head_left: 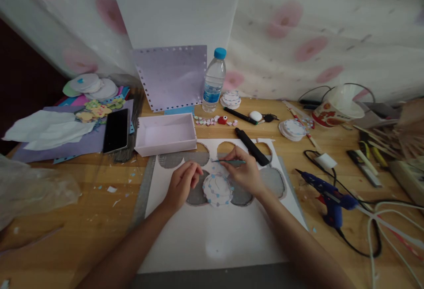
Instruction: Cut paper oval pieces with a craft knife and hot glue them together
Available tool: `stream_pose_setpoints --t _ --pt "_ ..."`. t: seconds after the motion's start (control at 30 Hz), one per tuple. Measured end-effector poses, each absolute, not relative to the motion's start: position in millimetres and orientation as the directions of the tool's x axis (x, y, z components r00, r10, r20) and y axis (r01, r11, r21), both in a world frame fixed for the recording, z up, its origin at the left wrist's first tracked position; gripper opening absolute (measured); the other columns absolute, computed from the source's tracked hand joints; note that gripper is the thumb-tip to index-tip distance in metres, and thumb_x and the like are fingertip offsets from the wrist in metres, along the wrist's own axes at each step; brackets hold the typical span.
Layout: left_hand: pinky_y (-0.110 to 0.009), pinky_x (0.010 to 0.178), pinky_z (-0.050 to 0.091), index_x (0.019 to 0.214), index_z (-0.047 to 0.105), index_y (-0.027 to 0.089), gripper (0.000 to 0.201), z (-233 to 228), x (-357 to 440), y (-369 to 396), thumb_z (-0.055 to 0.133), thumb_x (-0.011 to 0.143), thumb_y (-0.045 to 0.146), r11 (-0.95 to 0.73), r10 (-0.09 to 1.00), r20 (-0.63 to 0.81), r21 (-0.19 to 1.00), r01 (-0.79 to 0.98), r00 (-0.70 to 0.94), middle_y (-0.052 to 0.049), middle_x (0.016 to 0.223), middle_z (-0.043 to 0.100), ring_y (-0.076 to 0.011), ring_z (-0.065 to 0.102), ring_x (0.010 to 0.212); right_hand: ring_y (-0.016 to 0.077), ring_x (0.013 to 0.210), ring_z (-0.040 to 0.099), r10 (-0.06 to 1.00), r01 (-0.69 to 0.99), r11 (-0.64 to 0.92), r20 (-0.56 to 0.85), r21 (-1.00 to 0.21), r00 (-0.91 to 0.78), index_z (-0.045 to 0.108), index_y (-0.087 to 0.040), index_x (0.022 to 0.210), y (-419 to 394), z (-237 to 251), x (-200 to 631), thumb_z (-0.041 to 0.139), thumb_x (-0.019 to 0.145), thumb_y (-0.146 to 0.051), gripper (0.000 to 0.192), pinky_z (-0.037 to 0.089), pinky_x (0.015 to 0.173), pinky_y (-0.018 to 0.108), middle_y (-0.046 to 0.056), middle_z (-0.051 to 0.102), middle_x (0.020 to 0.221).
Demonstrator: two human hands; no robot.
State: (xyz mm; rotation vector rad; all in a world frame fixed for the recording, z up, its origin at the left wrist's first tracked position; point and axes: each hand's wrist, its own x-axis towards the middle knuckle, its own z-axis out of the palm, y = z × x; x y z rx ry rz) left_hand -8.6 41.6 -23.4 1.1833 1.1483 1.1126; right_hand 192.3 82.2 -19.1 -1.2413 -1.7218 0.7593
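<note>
Sheet (pixel 198 236), white, cut with round openings, lies flat. Box (pixel 168 144), pale, shallow, open-topped, stands beyond the left hand (pixel 183 181); its inner floor shows. Tub (pixel 331 114), printed, far right, holds something whitish, unidentifiable. Bottle (pixel 213 81), blue-capped, upright, contains clear liquid. Hands: left, fingers loosely curled, any hold indeterminable; right hand (pixel 243 172) pinches a slim tool (pixel 237 162). Disc (pixel 217 192), blue-dotted, rests between both hands, about equally near each, slightly bodyward. Tool's long axis runs crosswise beyond the disc, one end toward the left hand.
</note>
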Motion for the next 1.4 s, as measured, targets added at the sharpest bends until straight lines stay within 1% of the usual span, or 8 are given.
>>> stream_pose_setpoints --t 0.1,0.23,0.33,0.47,0.63,0.87,1.2,1.4 --pt "-0.022 0.047 0.029 0.075 0.058 0.016 0.036 -24 -8 42 0.045 0.093 0.045 0.052 0.994 -0.05 0.999 -0.015 0.092 0.006 0.049 0.039 -0.0087 0.037 0.045 0.0185 0.071 0.065 0.959 0.362 0.28 0.28 -0.889 -0.052 0.055 -0.022 0.072 74 -10 197 0.073 0.077 -0.029 0.02 0.051 0.066 0.032 0.001 0.064 0.072" --pt "-0.02 0.045 0.028 0.078 0.059 0.017 0.031 -27 -8 42 0.051 0.09 0.043 0.027 0.994 -0.028 1.0 0.008 0.109 0.007 0.05 0.04 -0.0079 0.037 0.045 0.0225 0.08 0.072 0.971 0.169 0.201 0.22 -0.965 0.099 0.051 -0.023 0.073 54 -5 207 0.077 0.074 -0.029 0.026 0.056 0.07 0.034 0.002 0.067 0.075" --pt "-0.021 0.048 0.032 0.084 0.063 0.017 0.024 -31 -8 41 0.052 0.09 0.038 -0.023 0.99 0.013 0.997 0.071 0.138 0.004 0.059 0.05 -0.0085 0.042 0.049 0.0221 0.082 0.073 0.966 0.057 0.185 0.192 -0.981 0.17 0.05 -0.023 0.074 38 -11 208 0.077 0.075 -0.025 0.027 0.057 0.072 0.034 0.002 0.069 0.077" --pt "-0.022 0.055 0.038 0.086 0.068 0.017 0.018 -28 -8 39 0.054 0.089 0.028 -0.144 0.977 0.105 0.966 0.216 0.184 -0.001 0.068 0.06 -0.0115 0.05 0.059 0.0209 0.083 0.073 0.967 -0.018 0.199 0.194 -0.98 0.166 0.049 -0.023 0.075 23 -16 199 0.074 0.078 -0.021 0.025 0.058 0.073 0.034 0.003 0.072 0.081" --pt "-0.026 0.065 0.043 0.089 0.07 0.019 0.014 -21 -9 41 0.057 0.088 0.024 -0.343 0.924 0.273 0.902 0.263 0.269 -0.003 0.076 0.061 -0.0143 0.053 0.07 0.0211 0.08 0.072 0.959 0.003 0.231 0.228 -0.973 0.166 0.049 -0.023 0.074 14 -10 186 0.074 0.078 -0.024 0.026 0.058 0.073 0.038 0.004 0.072 0.078" --pt "-0.027 0.068 0.044 0.088 0.068 0.018 0.008 -22 -9 42 0.06 0.087 0.02 -0.365 0.912 0.294 0.899 0.24 0.287 -0.003 0.078 0.061 -0.0144 0.054 0.072 0.0179 0.071 0.069 0.949 0.072 0.28 0.287 -0.957 0.129 0.049 -0.023 0.072 12 -8 182 0.072 0.079 -0.019 0.024 0.056 0.065 0.033 0.003 0.073 0.078" --pt "-0.026 0.065 0.043 0.078 0.065 0.017 0.008 -18 -7 42 0.06 0.084 0.014 -0.366 0.914 0.307 0.905 0.215 0.265 -0.002 0.072 0.06 -0.0135 0.055 0.07 0.018 0.075 0.069 0.949 0.106 0.301 0.308 -0.948 0.065 0.05 -0.024 0.074 8 -14 182 0.07 0.078 -0.01 0.024 0.054 0.068 0.033 0.002 0.073 0.081" --pt "-0.025 0.064 0.043 0.078 0.067 0.017 0.009 -19 -8 41 0.061 0.083 0.012 -0.356 0.914 0.295 0.912 0.203 0.277 -0.002 0.072 0.059 -0.0131 0.055 0.069 0.0171 0.077 0.069 0.959 0.028 0.268 0.27 -0.963 0.092 0.05 -0.023 0.076 8 -13 182 0.07 0.078 -0.01 0.024 0.055 0.07 0.032 0.002 0.074 0.084"
